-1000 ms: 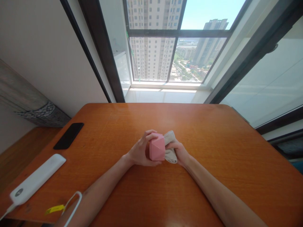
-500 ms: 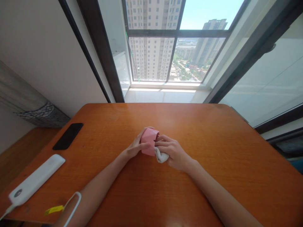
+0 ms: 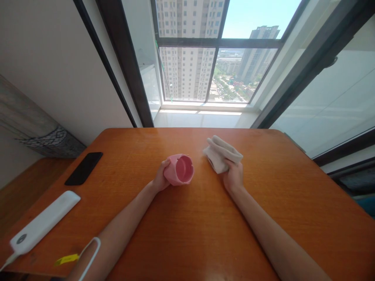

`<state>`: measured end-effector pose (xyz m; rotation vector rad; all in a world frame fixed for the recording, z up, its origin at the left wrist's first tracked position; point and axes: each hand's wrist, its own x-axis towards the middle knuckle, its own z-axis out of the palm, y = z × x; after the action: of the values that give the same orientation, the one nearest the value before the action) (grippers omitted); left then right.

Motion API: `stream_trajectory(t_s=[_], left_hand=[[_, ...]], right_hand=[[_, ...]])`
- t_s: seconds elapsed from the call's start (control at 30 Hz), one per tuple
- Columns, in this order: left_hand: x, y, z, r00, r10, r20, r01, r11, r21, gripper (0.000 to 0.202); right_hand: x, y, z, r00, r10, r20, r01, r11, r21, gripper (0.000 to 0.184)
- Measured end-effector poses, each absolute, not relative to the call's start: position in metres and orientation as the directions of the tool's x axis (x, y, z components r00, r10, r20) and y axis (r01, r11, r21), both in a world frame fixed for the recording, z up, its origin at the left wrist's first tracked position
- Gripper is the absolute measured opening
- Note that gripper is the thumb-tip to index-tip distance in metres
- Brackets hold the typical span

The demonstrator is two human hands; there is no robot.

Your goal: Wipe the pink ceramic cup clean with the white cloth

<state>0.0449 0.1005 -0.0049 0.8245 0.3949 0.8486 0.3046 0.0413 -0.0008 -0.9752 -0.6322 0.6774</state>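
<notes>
A pink faceted pot (image 3: pixel 172 171), tipped on its side with its round mouth turned toward the right, is gripped by my left hand (image 3: pixel 161 177). Its hollow inside shows nothing in it, and small notches mark the rim. To the right, my right hand (image 3: pixel 234 177) is closed on a folded whitish cloth (image 3: pixel 224 152), which fans out above the fingers. Cloth and pot are apart, with a stretch of tabletop between them. Most of my left fingers are hidden behind the pot.
On the left of the wooden table (image 3: pixel 187 238) lie a black phone (image 3: pixel 84 168) and a long white power strip (image 3: pixel 45 222) with a cord. A white cable with a yellow tag (image 3: pixel 66 259) runs by my left forearm. A window (image 3: pixel 216 43) stands beyond the far edge.
My right hand has pulled the cloth out of the pot and moved it right and away, where it now spreads wider. The pot has shifted slightly left, its mouth turned more into view.
</notes>
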Motion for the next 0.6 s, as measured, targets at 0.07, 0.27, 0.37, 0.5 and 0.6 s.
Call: stream_trajectory(t_s=[0.07, 0.27, 0.37, 0.5, 0.6], left_hand=[[0.046, 0.101, -0.004, 0.642, 0.766, 0.020, -0.497, 0.397, 0.771, 0.077], [0.044, 0.105, -0.016, 0.627, 0.779, -0.027, -0.462, 0.400, 0.792, 0.066], [0.042, 0.106, -0.020, 0.679, 0.733, -0.033, -0.403, 0.410, 0.818, 0.063], [0.042, 0.105, -0.018, 0.719, 0.695, -0.032, -0.352, 0.403, 0.845, 0.064], [0.042, 0.101, -0.013, 0.756, 0.654, -0.011, -0.290, 0.350, 0.891, 0.064]], right_hand=[[0.305, 0.050, -0.005, 0.587, 0.809, -0.035, -0.511, 0.337, -0.790, 0.033], [0.294, 0.046, 0.005, 0.465, 0.882, -0.078, -0.645, 0.277, -0.712, 0.037], [0.277, 0.034, 0.003, 0.462, 0.887, -0.015, -0.584, 0.292, -0.757, 0.041], [0.256, 0.012, -0.013, 0.479, 0.852, 0.212, -0.189, 0.336, -0.923, 0.042], [0.248, 0.000, -0.014, 0.166, 0.853, 0.495, 0.272, 0.443, -0.854, 0.047]])
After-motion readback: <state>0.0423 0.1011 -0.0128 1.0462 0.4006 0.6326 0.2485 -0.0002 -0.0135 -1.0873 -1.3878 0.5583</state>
